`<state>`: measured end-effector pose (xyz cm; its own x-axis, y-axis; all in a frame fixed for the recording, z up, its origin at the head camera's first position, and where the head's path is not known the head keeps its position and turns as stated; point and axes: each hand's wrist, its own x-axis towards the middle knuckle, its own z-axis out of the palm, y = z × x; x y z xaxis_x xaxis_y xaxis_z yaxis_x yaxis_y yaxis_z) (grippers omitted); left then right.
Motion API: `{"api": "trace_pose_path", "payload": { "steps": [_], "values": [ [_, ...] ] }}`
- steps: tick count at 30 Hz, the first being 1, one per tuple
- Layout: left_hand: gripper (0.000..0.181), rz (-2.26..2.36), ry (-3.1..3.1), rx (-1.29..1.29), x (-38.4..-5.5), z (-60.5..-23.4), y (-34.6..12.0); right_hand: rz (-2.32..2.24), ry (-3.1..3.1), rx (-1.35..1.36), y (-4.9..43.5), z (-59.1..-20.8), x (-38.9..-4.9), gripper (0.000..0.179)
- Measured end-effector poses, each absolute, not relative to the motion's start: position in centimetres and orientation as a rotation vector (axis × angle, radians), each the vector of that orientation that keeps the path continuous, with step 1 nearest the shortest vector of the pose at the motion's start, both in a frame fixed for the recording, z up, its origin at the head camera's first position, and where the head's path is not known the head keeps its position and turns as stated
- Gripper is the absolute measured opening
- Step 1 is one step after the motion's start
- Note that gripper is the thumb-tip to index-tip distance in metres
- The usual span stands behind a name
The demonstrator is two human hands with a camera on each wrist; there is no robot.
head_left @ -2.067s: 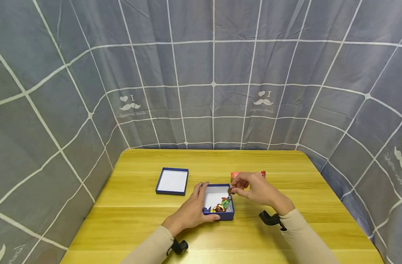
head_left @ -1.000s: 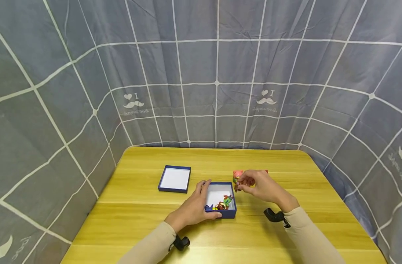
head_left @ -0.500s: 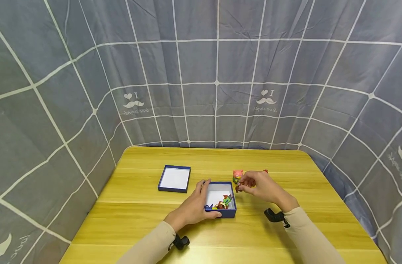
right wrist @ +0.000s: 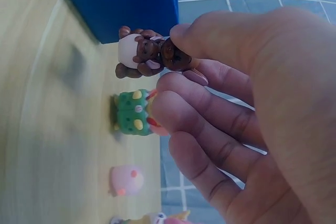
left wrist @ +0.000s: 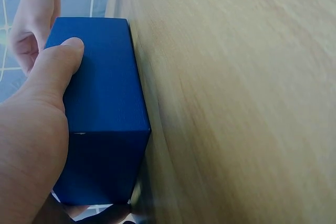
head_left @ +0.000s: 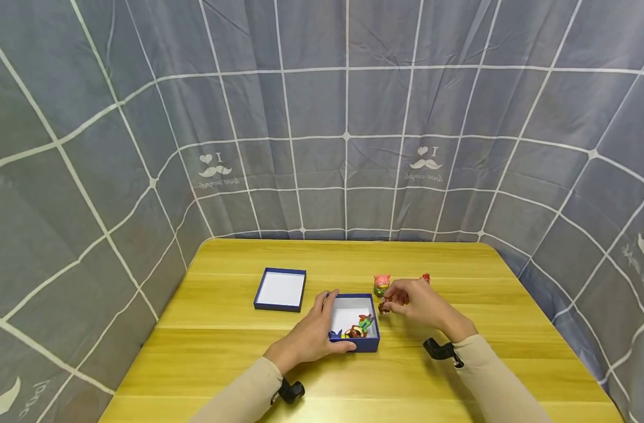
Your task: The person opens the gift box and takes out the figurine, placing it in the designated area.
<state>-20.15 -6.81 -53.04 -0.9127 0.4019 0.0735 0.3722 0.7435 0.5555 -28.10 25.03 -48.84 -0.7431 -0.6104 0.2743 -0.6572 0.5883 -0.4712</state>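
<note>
- Gripping the box (head_left: 366, 345) with the left hand (head_left: 311, 329), thumb along the near wall, fingers round the left side.
- Pinching the brown figure (head_left: 383, 308) by one end in the right hand (head_left: 422, 305), outside the box, just right of it; contact with the table (head_left: 221, 352) hard to tell. Hands apart from each other.
- Could topple or drop the brown figure by letting go too soon or at a tilt.
- Could knock the pink-headed figure (right wrist: 135, 111), upright near the box's far right corner, with a careless knuckle.
- Could shove the box and jostle the toys (head_left: 364, 322) by pressing harder on the left.
- Counting: one box; one lid (head_left: 281, 289), beyond and left of it; one brown figure; one pink-headed figure; farther right of the box, one pink figure (right wrist: 127, 180) and one cut-off figure (right wrist: 157, 219); inside, at least two overlapping toys, exact number unclear.
</note>
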Motion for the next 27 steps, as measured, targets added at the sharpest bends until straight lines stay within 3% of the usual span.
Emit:
{"api": "trace_pose_path", "payload": {
  "steps": [27],
  "values": [
    [0.131, 0.903, 2.885, 0.652, -20.2, -53.2, -6.9, 0.886, -2.811, 1.039, 25.2, -51.0, -29.1, 0.006]
  ]
}}
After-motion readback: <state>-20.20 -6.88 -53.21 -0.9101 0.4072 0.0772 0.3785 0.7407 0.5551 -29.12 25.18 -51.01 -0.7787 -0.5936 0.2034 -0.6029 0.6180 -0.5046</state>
